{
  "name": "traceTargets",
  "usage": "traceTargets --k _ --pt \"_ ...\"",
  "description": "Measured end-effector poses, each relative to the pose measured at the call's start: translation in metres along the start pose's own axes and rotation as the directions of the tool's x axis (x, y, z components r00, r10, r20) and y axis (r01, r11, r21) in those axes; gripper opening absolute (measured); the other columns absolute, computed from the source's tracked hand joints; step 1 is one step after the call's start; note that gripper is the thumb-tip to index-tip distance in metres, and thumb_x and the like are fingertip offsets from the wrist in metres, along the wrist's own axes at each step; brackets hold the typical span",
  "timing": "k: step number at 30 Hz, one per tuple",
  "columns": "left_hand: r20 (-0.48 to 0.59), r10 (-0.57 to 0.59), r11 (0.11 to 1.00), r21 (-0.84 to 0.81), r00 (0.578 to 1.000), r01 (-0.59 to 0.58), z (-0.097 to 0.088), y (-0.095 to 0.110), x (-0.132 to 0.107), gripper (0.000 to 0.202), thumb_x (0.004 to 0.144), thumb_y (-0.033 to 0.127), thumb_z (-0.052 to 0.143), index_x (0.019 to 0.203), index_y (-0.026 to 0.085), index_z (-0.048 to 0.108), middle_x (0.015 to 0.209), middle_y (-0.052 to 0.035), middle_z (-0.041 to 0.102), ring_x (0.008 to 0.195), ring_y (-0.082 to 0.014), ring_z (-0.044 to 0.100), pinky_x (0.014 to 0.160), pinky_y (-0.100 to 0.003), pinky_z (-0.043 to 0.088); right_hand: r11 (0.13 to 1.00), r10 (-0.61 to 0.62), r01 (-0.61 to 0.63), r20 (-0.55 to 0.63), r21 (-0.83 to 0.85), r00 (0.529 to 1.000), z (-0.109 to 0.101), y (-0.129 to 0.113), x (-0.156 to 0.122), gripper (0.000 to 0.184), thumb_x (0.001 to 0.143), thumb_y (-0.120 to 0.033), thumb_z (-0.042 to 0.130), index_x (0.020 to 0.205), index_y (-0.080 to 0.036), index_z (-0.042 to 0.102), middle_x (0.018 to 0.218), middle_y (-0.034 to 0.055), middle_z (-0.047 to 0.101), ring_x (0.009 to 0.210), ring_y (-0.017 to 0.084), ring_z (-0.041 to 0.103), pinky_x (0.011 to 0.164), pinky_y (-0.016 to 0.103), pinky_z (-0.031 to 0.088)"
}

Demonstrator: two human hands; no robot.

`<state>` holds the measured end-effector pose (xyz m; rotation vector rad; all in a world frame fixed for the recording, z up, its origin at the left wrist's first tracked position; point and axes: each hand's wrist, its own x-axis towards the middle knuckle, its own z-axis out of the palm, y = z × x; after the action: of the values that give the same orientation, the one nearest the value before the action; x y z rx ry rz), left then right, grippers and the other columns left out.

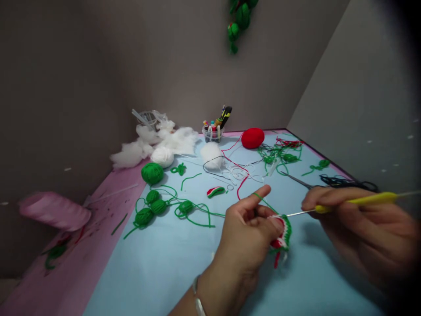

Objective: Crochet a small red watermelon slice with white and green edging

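Observation:
Pinched in my left hand [246, 237] is a small crochet piece [287, 232] with red, white and green bands; a short red tail hangs below it. Green yarn [263, 199] loops over the raised left index finger. My right hand [358, 228] grips a crochet hook [358, 202] by its yellow handle, and the thin metal shaft reaches to the top edge of the piece. Whether the hook's tip is inside a stitch is too small to tell. A finished-looking red, white and green crochet piece [215, 192] lies on the table beyond my left hand.
Green yarn balls [152, 174] and stuffed green pieces [144, 217] lie left, with white stuffing [171, 138] behind. A red yarn ball [253, 138] and a cup of pens [213, 133] stand at the back. Scissors [297, 180] lie beyond my right hand; a pink cone [54, 210] is far left.

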<state>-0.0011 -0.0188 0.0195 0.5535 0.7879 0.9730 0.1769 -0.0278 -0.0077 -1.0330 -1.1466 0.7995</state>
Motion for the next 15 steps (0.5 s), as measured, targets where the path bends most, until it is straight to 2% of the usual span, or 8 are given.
traceTargets --k 3,6,9,12,15 --pt "-0.018 0.011 1.0 0.018 1.0 -0.011 0.002 -0.003 0.001 0.076 0.054 0.013 0.085 0.127 0.006 0.066 0.062 0.0053 0.058 0.053 -0.0063 0.048 0.056 -0.022 0.037 0.969 0.189 -0.208 0.142 0.132 0.972 0.006 0.002 0.001 0.023 0.07 -0.05 0.082 0.073 -0.028 0.078 0.072 0.0031 0.074 0.065 0.015 0.068 0.058 0.023 0.058" --pt "-0.023 -0.015 1.0 0.007 1.0 0.015 0.003 -0.007 0.001 0.065 0.056 0.013 0.085 0.119 0.006 0.07 0.072 -0.0013 0.067 0.061 -0.009 0.056 0.063 -0.023 0.044 0.932 0.281 -0.308 0.153 0.191 0.947 0.012 0.008 -0.004 0.025 0.064 -0.048 0.087 0.077 -0.028 0.08 0.08 0.0051 0.08 0.066 0.017 0.073 0.062 0.027 0.062" --pt "-0.094 -0.046 0.999 0.005 0.995 0.047 0.001 -0.008 0.0 0.085 0.047 0.014 0.093 0.127 0.008 0.064 0.088 -0.0073 0.069 0.073 -0.0139 0.063 0.071 -0.026 0.05 0.896 0.323 -0.353 0.149 0.269 0.934 0.014 0.01 -0.006 0.022 0.064 -0.042 0.089 0.078 -0.029 0.08 0.082 0.0045 0.082 0.066 0.016 0.075 0.063 0.025 0.062" --pt "-0.175 -0.036 0.999 0.018 0.984 0.04 -0.001 -0.006 0.0 0.11 0.038 0.01 0.096 0.14 0.011 0.053 0.101 -0.0092 0.065 0.08 -0.015 0.064 0.074 -0.027 0.053 0.806 0.426 -0.483 0.233 0.34 0.874 0.014 0.01 -0.002 0.018 0.067 -0.04 0.087 0.078 -0.029 0.079 0.072 0.0022 0.078 0.06 0.014 0.072 0.059 0.022 0.061" --pt "-0.18 0.03 0.999 -0.012 0.983 -0.033 0.0 -0.004 0.0 0.11 0.038 0.008 0.095 0.14 0.013 0.053 0.107 -0.0098 0.063 0.084 -0.0165 0.067 0.073 -0.026 0.055 0.77 0.476 -0.543 0.263 0.337 0.839 0.015 0.01 -0.001 0.02 0.067 -0.042 0.087 0.078 -0.027 0.078 0.067 0.0013 0.074 0.056 0.015 0.069 0.057 0.027 0.061"
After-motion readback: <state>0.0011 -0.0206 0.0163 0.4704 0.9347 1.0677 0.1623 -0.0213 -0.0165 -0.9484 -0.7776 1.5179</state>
